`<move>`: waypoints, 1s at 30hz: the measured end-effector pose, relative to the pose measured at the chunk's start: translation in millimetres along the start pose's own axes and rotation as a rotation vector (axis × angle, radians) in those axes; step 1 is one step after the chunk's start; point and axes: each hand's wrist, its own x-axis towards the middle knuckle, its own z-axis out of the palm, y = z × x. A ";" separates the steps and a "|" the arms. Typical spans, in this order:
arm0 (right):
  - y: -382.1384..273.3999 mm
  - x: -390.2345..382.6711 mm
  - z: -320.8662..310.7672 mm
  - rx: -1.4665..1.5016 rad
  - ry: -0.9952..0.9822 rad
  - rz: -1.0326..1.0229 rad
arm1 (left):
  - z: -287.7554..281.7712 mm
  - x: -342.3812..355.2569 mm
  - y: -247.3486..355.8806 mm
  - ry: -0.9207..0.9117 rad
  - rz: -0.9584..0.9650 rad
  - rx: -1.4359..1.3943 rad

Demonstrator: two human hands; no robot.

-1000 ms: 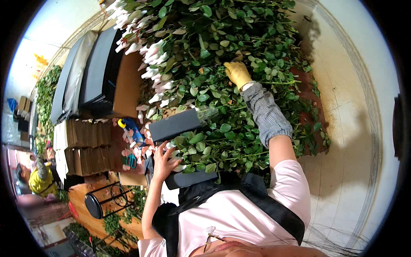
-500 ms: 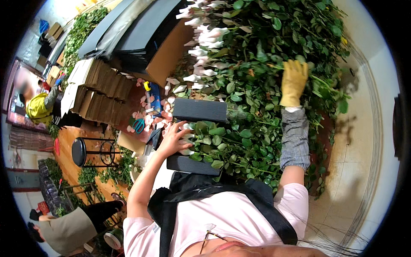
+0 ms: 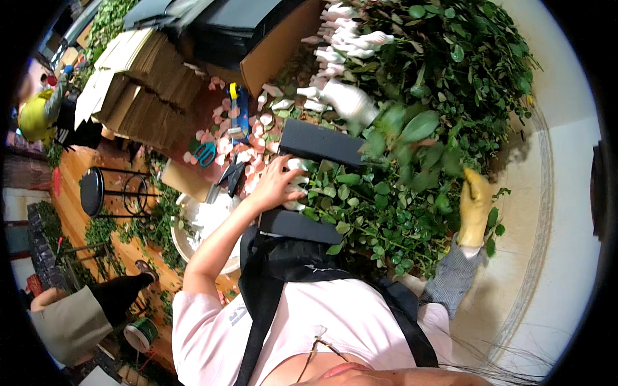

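Observation:
My bare left hand point(image 3: 275, 185) lies over a row of white-sleeved rose buds point(image 3: 297, 165), fingers apart and touching them. These roses lie side by side between two black corrugated boards point(image 3: 322, 140), their leafy stems point(image 3: 367, 206) pointing right. In its yellow glove, my right hand point(image 3: 475, 204) is closed at the stem end of a rose; the stem itself is smeared by motion. That rose's white-sleeved bud point(image 3: 351, 103) and leaves are blurred above the far board. Beyond it is a big pile of roses point(image 3: 444, 58), sleeved buds to the left.
Left of my hand are loose pink petals point(image 3: 222, 145), teal-handled scissors point(image 3: 205, 154), a blue tape dispenser point(image 3: 239, 116) and a white bin point(image 3: 187, 238). Cardboard stacks point(image 3: 138, 90) stand farther back. A wall point(image 3: 553, 161) bounds the right. Two people and a black stool point(image 3: 93, 192) are at left.
My right hand has come from the pile toward me and to the right, drawing a rose over the boards. My left hand stays on the buds. The view has shifted.

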 end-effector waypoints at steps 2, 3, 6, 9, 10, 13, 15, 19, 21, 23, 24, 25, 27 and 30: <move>-31.3 -22.7 6.6 0.012 -0.176 -0.012 | -4.3 0.1 4.6 -0.007 0.017 0.063; -45.9 -35.9 21.0 -0.023 -0.250 -0.011 | -4.2 0.4 4.9 0.004 0.023 0.052; -68.5 -92.9 100.1 -0.074 -0.431 0.126 | 1.1 -0.2 -1.3 0.001 0.024 0.038; -63.9 -141.6 164.0 -0.172 -0.621 0.218 | -1.8 -0.5 2.3 0.068 0.056 -0.010; -53.6 -155.3 172.6 -0.074 -0.388 0.178 | -2.9 1.5 3.5 0.056 0.044 -0.023; -73.0 -122.6 140.7 0.164 -0.388 0.289 | 0.3 -1.7 -2.5 0.054 0.000 -0.073; -90.6 -100.5 116.5 0.037 -0.284 0.289 | 2.1 -0.1 -5.5 0.017 -0.009 -0.117; -71.1 -81.7 87.0 0.167 -0.195 0.019 | 1.1 -2.3 -5.5 0.056 0.001 -0.106; -86.2 -63.9 59.9 0.189 -0.232 0.017 | -1.3 0.1 -7.9 0.023 -0.005 -0.186; -80.0 -60.0 38.6 0.258 -0.343 0.088 | -1.8 -0.9 -6.9 0.054 0.013 -0.197; -73.9 -57.7 25.5 0.345 -0.590 0.324 | 0.6 -2.0 -8.5 0.054 0.010 -0.204; -39.4 -74.9 25.7 0.636 -0.797 0.538 | 3.0 -1.3 -9.5 0.065 0.024 -0.220; 6.2 -94.1 51.1 0.486 -1.016 0.198 | 7.1 0.2 -11.5 0.091 0.045 -0.243; 12.0 -130.8 101.8 0.655 -1.145 0.491 | 12.3 0.7 -15.8 0.012 0.040 -0.239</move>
